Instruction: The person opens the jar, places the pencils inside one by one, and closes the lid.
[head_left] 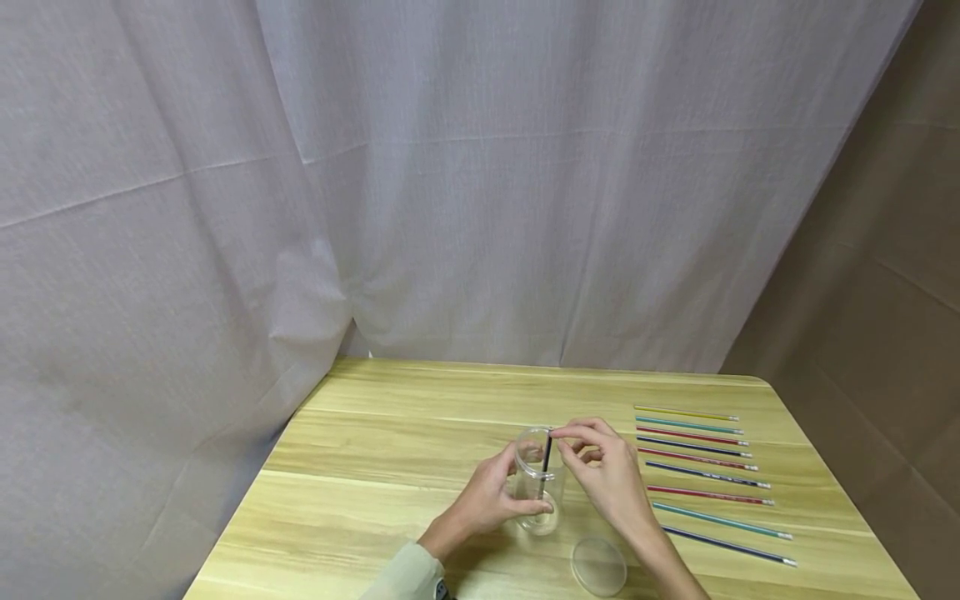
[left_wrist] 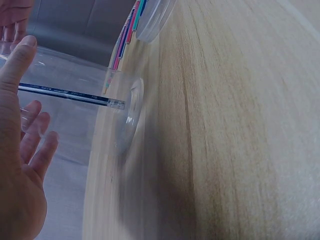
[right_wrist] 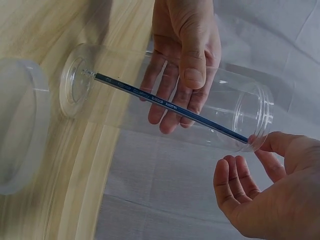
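My left hand grips a clear plastic jar around its side, thumb on the near wall. The jar stands upright on the table with its mouth open. Inside leans a dark blue pencil, its eraser end down at the jar's bottom and its other end at the rim. At that upper end my right hand pinches the pencil's tip between thumb and index finger, while its other fingers are bent. The left wrist view shows the pencil's eraser near the jar's base.
A round clear lid lies on the wooden table in front of the jar. To the right, several pencils in yellow, green, red and dark blue lie in a row, eraser ends rightward. Grey cloth hangs behind the table.
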